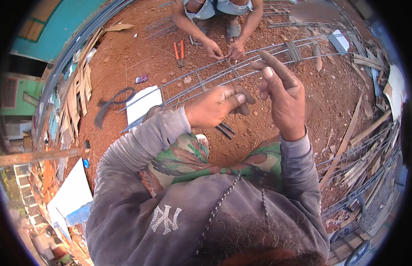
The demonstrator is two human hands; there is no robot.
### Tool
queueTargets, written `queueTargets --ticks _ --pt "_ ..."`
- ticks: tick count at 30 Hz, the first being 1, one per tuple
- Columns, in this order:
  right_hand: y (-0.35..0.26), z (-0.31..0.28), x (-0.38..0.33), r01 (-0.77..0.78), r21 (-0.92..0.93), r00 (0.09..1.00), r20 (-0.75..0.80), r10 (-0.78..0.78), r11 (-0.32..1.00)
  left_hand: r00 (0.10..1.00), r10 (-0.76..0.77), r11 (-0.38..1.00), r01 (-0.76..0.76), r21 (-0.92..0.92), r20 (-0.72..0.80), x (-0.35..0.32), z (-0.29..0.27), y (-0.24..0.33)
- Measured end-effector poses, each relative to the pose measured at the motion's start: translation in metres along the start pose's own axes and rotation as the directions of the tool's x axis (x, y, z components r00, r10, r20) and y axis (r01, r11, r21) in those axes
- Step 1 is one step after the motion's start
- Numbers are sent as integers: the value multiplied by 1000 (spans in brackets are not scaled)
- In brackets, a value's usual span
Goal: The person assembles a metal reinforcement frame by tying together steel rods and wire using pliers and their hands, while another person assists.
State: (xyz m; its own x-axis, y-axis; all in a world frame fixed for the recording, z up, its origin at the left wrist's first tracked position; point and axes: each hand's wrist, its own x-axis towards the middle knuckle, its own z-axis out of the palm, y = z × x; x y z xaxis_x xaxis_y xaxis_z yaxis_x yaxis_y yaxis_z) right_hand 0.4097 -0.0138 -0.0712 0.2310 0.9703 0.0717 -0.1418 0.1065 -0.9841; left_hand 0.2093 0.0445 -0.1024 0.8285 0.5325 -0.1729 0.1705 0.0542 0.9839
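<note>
Two hands are working above red dirt (303, 102), over a long rebar cage (201, 80) that is lying across the ground from the left to the upper right. The left hand (215, 106) is curling shut, its fingers closing on a dark hooked tool (245, 103) whose bent end is showing past the thumb. The right hand (281, 95) is lifting beside it with the index finger stretched out and the other fingers loosely bent; whether it is pinching a thin wire I cannot tell. The two hands are sitting close together, not touching.

One other person is squatting at the far side of the cage, and that person's two hands (223, 51) are meeting on a bar. One pair of orange-handled cutters (179, 51) is lying on the dirt just left of them. One bundle of wire ties (294, 51) is wrapping the cage bars to the right.

As for packages and sheets: one small dark packet (141, 79) is resting on the dirt left of the cage; one white flat sheet (141, 104) is lying under the cage's near-left end; one larger white sheet (73, 195) is sitting lower left; one pale sheet (341, 41) is lying at the upper right. One coil of dark wire (113, 99) is curling beside the white sheet. Wooden slats (79, 91) are piling along the left edge, and more along the right.
</note>
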Motion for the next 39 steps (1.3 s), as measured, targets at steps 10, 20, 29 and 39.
queueTargets --ticks 10,20,29,39 --pt "18 21 -8 150 -456 978 -61 -199 877 944 -56 992 89 -87 324 40 -9 -22" --pt "-2 43 15 29 -492 998 66 3 870 842 94 928 119 -352 531 51 -39 -30" --pt "14 29 33 22 -547 999 -26 -43 837 958 -23 672 226 -706 285 73 -15 -27" --pt "37 29 51 92 -414 991 -55 -126 906 997 -27 643 -35 -765 -69 63 -36 -30"
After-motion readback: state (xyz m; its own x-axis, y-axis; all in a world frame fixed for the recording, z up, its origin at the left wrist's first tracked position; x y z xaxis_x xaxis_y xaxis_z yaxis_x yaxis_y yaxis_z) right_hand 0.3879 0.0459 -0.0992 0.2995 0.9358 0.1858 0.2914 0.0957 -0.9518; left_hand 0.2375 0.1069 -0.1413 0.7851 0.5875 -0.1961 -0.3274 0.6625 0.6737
